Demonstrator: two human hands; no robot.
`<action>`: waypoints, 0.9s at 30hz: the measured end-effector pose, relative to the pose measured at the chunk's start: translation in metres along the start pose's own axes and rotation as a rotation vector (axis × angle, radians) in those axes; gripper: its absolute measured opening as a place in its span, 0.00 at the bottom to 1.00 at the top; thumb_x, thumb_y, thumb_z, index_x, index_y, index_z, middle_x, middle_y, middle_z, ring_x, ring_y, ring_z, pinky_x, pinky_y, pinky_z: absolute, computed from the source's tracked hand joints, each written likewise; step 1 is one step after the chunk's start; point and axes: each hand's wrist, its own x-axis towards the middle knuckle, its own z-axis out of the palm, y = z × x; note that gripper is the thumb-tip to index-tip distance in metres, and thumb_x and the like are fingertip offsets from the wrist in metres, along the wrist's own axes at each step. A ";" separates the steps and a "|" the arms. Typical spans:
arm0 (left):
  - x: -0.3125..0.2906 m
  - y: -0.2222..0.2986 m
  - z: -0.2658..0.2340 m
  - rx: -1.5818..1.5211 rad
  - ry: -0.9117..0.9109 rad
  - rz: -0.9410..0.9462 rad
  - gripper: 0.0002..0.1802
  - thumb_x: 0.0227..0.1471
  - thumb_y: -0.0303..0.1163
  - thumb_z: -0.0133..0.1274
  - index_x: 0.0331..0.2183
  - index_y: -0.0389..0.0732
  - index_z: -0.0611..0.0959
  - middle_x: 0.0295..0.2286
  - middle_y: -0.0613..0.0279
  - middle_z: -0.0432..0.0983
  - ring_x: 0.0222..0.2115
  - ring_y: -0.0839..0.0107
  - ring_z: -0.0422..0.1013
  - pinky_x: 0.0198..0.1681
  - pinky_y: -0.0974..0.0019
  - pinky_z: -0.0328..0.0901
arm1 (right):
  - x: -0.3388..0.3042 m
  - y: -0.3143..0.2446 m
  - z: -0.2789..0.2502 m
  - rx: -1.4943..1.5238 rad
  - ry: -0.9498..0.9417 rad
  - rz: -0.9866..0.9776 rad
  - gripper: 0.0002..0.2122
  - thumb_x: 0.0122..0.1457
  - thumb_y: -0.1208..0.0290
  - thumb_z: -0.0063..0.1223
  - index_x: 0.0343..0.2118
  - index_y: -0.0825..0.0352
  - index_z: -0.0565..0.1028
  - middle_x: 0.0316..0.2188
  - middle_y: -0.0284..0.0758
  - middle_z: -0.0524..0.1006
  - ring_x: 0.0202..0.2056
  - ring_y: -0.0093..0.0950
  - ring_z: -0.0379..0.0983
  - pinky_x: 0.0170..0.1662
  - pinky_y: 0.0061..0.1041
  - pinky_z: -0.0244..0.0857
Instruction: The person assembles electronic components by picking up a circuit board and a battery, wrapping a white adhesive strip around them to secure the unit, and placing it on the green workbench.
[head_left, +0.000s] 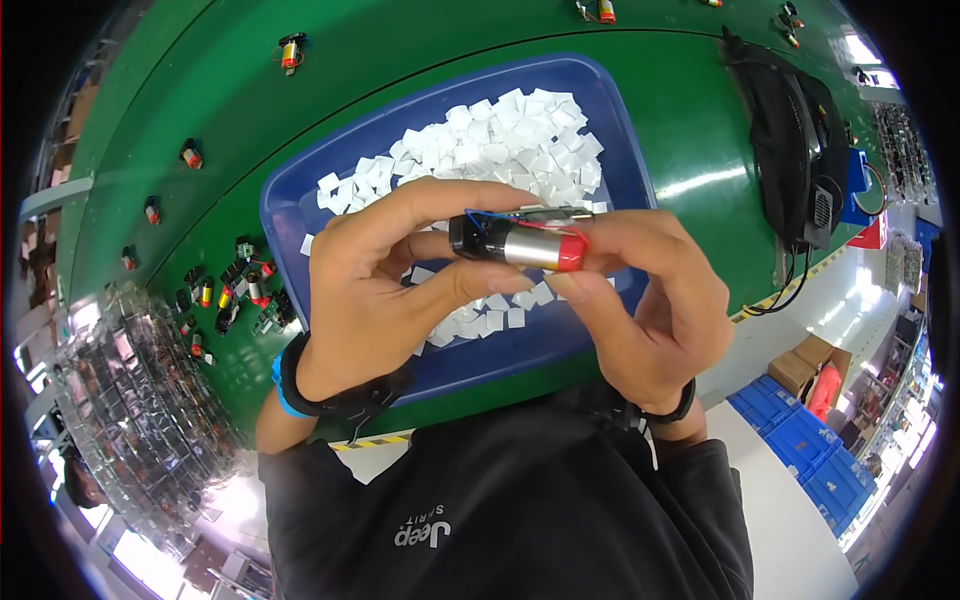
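Between both hands, above a blue bin, I hold a small motor pump assembly [533, 248] with a black head, a silver body and a red end. Thin blue and red wires and a narrow board run along its far side. My left hand [380, 280] pinches the black and silver part between thumb and fingers. At the red end, the thumb and forefinger of my right hand [655, 300] close on it. Beneath them, the blue plastic bin [420, 370] holds many small white square pieces [500, 140], partly hidden by my hands.
On the green table [690, 110], several similar motor assemblies [290, 52] lie scattered, with a cluster [235, 290] left of the bin. Stacked clear trays [140, 400] stand at the left. A black bag [790, 140] lies at the right. Blue crates [800, 450] sit lower right.
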 end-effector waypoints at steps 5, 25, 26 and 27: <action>0.002 -0.003 -0.001 0.202 -0.035 0.144 0.20 0.47 0.21 0.66 0.45 0.31 0.82 0.41 0.51 0.81 0.40 0.67 0.79 0.37 0.71 0.77 | -0.002 0.001 0.004 0.058 0.035 0.004 0.13 0.50 0.84 0.67 0.39 0.75 0.77 0.32 0.42 0.81 0.29 0.24 0.79 0.30 0.17 0.72; 0.003 -0.004 0.003 0.579 0.073 0.419 0.21 0.40 0.21 0.68 0.41 0.34 0.85 0.33 0.56 0.82 0.28 0.66 0.75 0.29 0.68 0.69 | -0.006 -0.002 0.007 0.393 0.016 0.270 0.10 0.56 0.86 0.59 0.41 0.79 0.75 0.30 0.43 0.78 0.23 0.24 0.77 0.27 0.19 0.71; 0.003 -0.002 0.004 0.580 0.072 0.419 0.21 0.40 0.21 0.68 0.41 0.34 0.85 0.33 0.56 0.82 0.28 0.66 0.75 0.29 0.68 0.69 | -0.006 -0.003 0.007 0.443 0.021 0.312 0.10 0.56 0.86 0.59 0.40 0.79 0.75 0.30 0.43 0.79 0.23 0.25 0.77 0.27 0.20 0.71; 0.003 0.000 0.004 0.622 0.060 0.443 0.21 0.39 0.21 0.68 0.41 0.34 0.85 0.33 0.56 0.82 0.28 0.66 0.75 0.29 0.68 0.69 | -0.006 -0.001 0.007 0.444 0.022 0.312 0.10 0.56 0.86 0.59 0.40 0.79 0.75 0.30 0.43 0.79 0.23 0.25 0.77 0.27 0.20 0.71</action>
